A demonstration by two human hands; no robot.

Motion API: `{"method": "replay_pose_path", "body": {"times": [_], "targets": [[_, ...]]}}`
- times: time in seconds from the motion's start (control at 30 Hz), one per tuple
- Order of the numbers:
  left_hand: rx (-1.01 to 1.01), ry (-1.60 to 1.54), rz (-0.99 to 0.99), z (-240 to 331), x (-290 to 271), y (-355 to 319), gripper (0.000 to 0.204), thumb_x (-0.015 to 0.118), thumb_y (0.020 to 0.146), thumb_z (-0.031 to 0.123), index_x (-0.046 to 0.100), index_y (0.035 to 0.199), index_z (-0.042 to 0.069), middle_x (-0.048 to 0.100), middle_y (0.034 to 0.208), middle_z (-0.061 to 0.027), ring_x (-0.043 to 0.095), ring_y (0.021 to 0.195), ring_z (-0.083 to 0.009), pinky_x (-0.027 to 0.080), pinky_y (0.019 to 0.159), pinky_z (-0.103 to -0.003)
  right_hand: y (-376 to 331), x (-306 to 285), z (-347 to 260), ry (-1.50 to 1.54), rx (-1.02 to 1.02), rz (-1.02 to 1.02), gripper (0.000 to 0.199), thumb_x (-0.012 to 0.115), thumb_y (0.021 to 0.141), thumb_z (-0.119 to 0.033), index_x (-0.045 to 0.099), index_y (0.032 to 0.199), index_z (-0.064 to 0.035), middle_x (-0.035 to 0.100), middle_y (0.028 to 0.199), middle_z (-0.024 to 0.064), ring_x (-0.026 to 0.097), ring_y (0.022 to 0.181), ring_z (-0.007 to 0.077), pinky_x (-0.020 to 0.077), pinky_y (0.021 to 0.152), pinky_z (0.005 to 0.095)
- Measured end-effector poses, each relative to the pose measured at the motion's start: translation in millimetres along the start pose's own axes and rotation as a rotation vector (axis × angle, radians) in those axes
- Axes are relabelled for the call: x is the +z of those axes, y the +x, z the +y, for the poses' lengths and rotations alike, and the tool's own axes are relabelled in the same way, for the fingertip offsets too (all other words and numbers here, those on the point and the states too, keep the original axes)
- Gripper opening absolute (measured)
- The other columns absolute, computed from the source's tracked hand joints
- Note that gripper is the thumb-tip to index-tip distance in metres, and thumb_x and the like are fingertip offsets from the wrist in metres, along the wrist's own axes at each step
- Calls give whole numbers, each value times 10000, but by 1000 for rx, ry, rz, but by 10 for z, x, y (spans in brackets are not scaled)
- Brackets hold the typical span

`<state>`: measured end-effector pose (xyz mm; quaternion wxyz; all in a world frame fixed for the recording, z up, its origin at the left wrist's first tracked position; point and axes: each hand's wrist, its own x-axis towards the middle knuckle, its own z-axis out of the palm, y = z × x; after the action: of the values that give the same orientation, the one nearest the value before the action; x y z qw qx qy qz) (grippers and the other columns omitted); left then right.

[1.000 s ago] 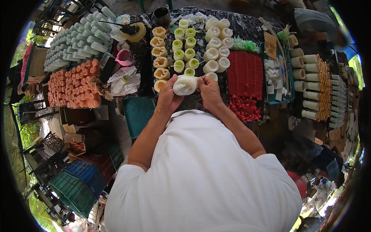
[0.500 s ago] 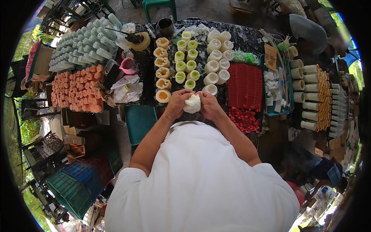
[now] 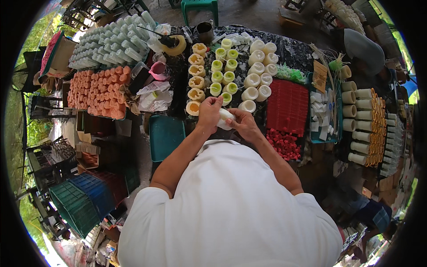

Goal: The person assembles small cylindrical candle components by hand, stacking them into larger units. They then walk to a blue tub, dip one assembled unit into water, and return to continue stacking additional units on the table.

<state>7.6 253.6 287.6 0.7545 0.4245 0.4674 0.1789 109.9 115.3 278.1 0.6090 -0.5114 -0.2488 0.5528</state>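
Observation:
Close in front of my chest, at the table's near edge, I hold a whitish wax candle cup [image 3: 224,119] between both hands. My left hand [image 3: 208,115] is closed round its left side, back of the hand up. My right hand [image 3: 245,126] grips it from the right, the thumb lying across it. The cup looks tilted, and my fingers hide much of it. Just beyond stand rows of similar wax cups: cream ones with orange insides [image 3: 196,82], ones with green insides and wicks [image 3: 216,77], and plain white ones [image 3: 256,68].
Red wax pieces [image 3: 287,107] cover the table at right, beside a teal tray [image 3: 321,137] of white strips. Peach candles [image 3: 98,91] and pale bottle-like pieces [image 3: 111,42] fill the left. A green tray [image 3: 167,138] lies by my left arm. People are bent over at the right.
My hands have shifted round the wax cup: the left now wraps its side, and the right thumb lies across it. The cup has turned. The whole view has shifted slightly.

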Motion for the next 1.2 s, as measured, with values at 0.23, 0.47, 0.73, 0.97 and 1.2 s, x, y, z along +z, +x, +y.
{"method": "replay_pose_path", "body": {"times": [0.23, 0.47, 0.73, 0.97, 1.2], "targets": [[14, 228, -271, -62, -179, 37, 221, 727, 989, 243, 701, 991, 23, 636, 806, 10, 550, 668, -65, 456, 564, -270, 81, -63, 198, 500, 275, -389, 330, 777, 934, -209, 726, 1138, 46, 757, 1073, 93, 706, 1008, 159, 525, 938, 309], [35, 416, -1, -318, -570, -144, 290, 746, 973, 269, 715, 941, -17, 660, 782, -22, 567, 674, -84, 471, 568, -287, 45, 251, 276, 222, 335, -456, 271, 810, 847, -49, 758, 1101, 27, 737, 1134, 77, 688, 1041, 156, 505, 970, 304], [61, 349, 77, -506, -959, -506, 339, 791, 925, 316, 740, 942, -19, 696, 793, -52, 588, 694, -106, 497, 625, -307, 3, 393, 617, 273, 514, -590, 365, 727, 838, 55, 698, 1202, 45, 729, 1193, 114, 684, 1125, 205, 487, 1070, 342], [76, -71, -105, -816, -1997, -969, 696, 517, 987, 699, 715, 1124, 47, 646, 803, -48, 644, 790, -136, 507, 667, -289, 117, 1243, 1008, 296, 620, -585, 326, 718, 905, -92, 674, 1209, 14, 718, 1195, 108, 674, 1122, 228, 485, 1030, 408], [307, -349, 240, -1178, -2662, -2359, 514, 839, 865, 98, 585, 1303, 9, 655, 1212, -84, 656, 1058, -154, 621, 805, -331, 296, 2183, 1311, -205, 611, -726, 376, 805, 908, -130, 678, 1243, -15, 722, 1170, 46, 651, 1083, 117, 493, 962, 288]]}}
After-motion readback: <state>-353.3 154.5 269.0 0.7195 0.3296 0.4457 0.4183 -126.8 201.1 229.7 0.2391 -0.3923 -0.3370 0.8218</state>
